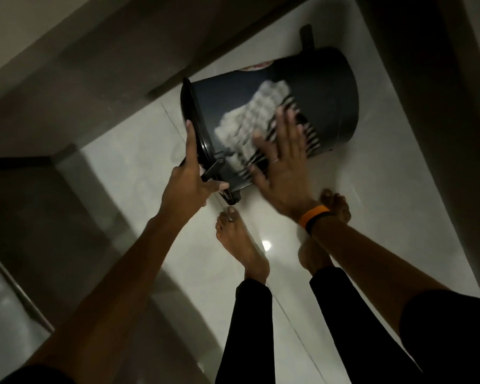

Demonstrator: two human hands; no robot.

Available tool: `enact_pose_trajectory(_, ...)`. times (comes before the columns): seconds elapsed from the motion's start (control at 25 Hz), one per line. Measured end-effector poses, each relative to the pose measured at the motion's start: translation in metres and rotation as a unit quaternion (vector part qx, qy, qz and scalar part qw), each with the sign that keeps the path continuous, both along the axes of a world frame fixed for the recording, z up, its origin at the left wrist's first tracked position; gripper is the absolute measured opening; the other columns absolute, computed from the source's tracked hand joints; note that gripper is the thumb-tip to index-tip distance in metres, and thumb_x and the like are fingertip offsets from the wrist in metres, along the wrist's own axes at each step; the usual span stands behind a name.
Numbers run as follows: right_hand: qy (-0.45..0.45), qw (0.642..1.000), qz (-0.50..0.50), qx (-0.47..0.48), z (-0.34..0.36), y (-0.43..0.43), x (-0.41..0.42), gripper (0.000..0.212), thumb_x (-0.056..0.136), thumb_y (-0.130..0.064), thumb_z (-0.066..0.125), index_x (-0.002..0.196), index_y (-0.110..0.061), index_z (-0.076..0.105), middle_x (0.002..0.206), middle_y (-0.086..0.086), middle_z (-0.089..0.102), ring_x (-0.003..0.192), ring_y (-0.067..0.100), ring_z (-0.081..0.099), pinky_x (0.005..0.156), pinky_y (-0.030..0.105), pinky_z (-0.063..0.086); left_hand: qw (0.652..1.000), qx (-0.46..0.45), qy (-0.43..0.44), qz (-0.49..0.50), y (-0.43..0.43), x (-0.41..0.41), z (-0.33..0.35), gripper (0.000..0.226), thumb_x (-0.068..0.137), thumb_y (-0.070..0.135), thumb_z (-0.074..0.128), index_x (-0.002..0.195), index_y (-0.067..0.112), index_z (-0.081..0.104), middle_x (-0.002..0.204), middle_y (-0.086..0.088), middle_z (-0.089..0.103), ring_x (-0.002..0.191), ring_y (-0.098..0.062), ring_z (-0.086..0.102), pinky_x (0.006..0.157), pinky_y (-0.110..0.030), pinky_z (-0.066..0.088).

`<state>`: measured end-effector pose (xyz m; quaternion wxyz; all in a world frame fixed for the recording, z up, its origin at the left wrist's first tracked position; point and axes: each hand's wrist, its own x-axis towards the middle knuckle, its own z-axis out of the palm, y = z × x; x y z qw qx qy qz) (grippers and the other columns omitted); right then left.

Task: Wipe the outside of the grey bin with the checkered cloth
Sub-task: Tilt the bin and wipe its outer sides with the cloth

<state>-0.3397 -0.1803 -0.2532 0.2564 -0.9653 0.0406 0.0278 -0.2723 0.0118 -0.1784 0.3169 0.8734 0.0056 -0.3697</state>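
The grey bin (311, 87) lies tipped on the floor (358, 206), its lid end gripped by the left hand (189, 181), likely to steady it, while the right hand (283, 167), fingers spread flat, presses the checkered cloth (250, 117) against its upturned side.

A single wide-angle view from the person's head looks steeply down, close over outstretched arms. The pale glossy tiled floor (372, 206) fills the centre and right of the frame; dim walls bend along the upper left and right edges
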Motion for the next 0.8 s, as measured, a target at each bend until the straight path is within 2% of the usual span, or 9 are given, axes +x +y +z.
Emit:
enact_pose_trajectory(0.08, -0.007, 0.995, 0.100, 0.000, 0.006, 0.004, -0.011, 0.059, 0.105, -0.051, 0.040, 0.156, -0.023, 0.036, 0.169, 0.027, 0.023, 0.159, 0.044, 0.018, 0.131, 0.056, 0.007, 1.000, 0.000, 0.002, 0.004, 0.005, 0.006, -0.002, 0.121, 0.083, 0.026, 0.082, 0.159, 0.038, -0.012, 0.140, -0.019, 0.060, 0.068, -0.005, 0.063, 0.042, -0.013, 0.052)
enact_pose_trajectory(0.16, -0.014, 0.996, 0.086, 0.020, 0.009, -0.015, -0.006, 0.051, 0.103, -0.048, 0.043, 0.149, -0.027, 0.042, 0.170, 0.022, 0.025, 0.160, 0.039, 0.018, 0.132, 0.054, 0.007, 0.997, -0.004, 0.068, 0.027, 0.015, 0.015, 0.001, 0.117, 0.081, 0.038, 0.082, 0.158, 0.044, -0.005, 0.119, -0.021, 0.071, 0.050, -0.004, 0.058, 0.037, -0.010, 0.044)
enact_pose_trajectory(0.2, -0.011, 0.999, 0.021, 0.036, 0.008, -0.031, 0.003, 0.048, 0.101, -0.046, 0.046, 0.145, -0.026, 0.046, 0.171, 0.019, 0.025, 0.161, 0.037, 0.016, 0.133, 0.054, 0.009, 0.991, -0.021, 0.121, 0.053, 0.020, 0.019, 0.002, 0.112, 0.078, 0.043, 0.082, 0.158, 0.046, 0.003, 0.129, -0.020, 0.052, 0.041, -0.004, 0.052, 0.035, -0.012, 0.040)
enact_pose_trajectory(0.24, -0.003, 0.996, -0.069, 0.051, 0.006, -0.050, 0.016, 0.048, 0.101, -0.045, 0.049, 0.144, -0.025, 0.050, 0.172, 0.017, 0.023, 0.162, 0.035, 0.014, 0.133, 0.053, 0.010, 0.981, -0.045, 0.172, 0.082, 0.023, 0.023, 0.002, 0.103, 0.078, 0.044, 0.082, 0.157, 0.045, 0.015, 0.080, -0.001, 0.063, 0.035, -0.004, 0.043, 0.034, -0.015, 0.036)
enact_pose_trajectory(0.28, 0.010, 0.985, -0.160, 0.072, 0.005, -0.070, 0.031, 0.050, 0.100, -0.045, 0.049, 0.146, -0.025, 0.051, 0.173, 0.014, 0.020, 0.162, 0.034, 0.011, 0.134, 0.051, 0.009, 0.970, -0.066, 0.206, 0.109, 0.025, 0.027, 0.000, 0.088, 0.082, 0.043, 0.079, 0.154, 0.042, 0.028, 0.091, -0.027, 0.073, 0.035, -0.004, 0.035, 0.034, -0.016, 0.032)
enact_pose_trajectory(0.36, 0.048, 0.966, -0.235, 0.100, 0.009, -0.083, 0.056, 0.054, 0.101, -0.047, 0.048, 0.151, -0.025, 0.048, 0.174, 0.012, 0.016, 0.163, 0.034, 0.008, 0.134, 0.052, 0.007, 0.957, -0.099, 0.232, 0.142, 0.027, 0.031, -0.005, 0.059, 0.090, 0.038, 0.072, 0.143, 0.035, 0.047, 0.098, -0.024, 0.077, 0.038, -0.004, 0.034, 0.034, -0.014, 0.028)
enact_pose_trajectory(0.48, 0.042, 0.997, -0.032, 0.047, 0.014, -0.038, 0.037, 0.051, 0.103, -0.049, 0.044, 0.149, -0.026, 0.049, 0.172, 0.015, 0.022, 0.162, 0.037, 0.013, 0.132, 0.059, 0.011, 0.954, -0.113, 0.213, 0.179, 0.038, 0.031, -0.012, 0.037, 0.098, 0.033, 0.063, 0.131, 0.017, 0.058, 0.114, -0.033, 0.069, 0.064, -0.014, 0.060, 0.034, -0.013, 0.025)
enact_pose_trajectory(0.6, 0.020, 0.977, 0.212, 0.011, 0.016, -0.013, -0.006, 0.045, 0.102, -0.049, 0.048, 0.143, -0.031, 0.052, 0.172, 0.011, 0.026, 0.162, 0.033, 0.014, 0.133, 0.055, 0.007, 0.956, -0.112, 0.200, 0.183, 0.046, 0.031, -0.018, 0.036, 0.100, 0.034, 0.059, 0.126, 0.010, 0.061, 0.114, -0.028, 0.071, 0.071, -0.012, 0.069, 0.034, -0.013, 0.024)
enact_pose_trajectory(0.8, 0.044, 0.992, -0.119, -0.004, 0.003, -0.064, 0.070, 0.051, 0.099, -0.050, 0.050, 0.143, -0.026, 0.056, 0.173, 0.009, 0.024, 0.162, 0.035, 0.013, 0.131, 0.057, 0.013, 0.959, -0.101, 0.184, 0.189, 0.044, 0.039, -0.015, 0.027, 0.101, 0.035, 0.058, 0.110, 0.010, 0.064, 0.089, -0.010, 0.069, 0.088, -0.031, 0.065, 0.034, -0.013, 0.026)
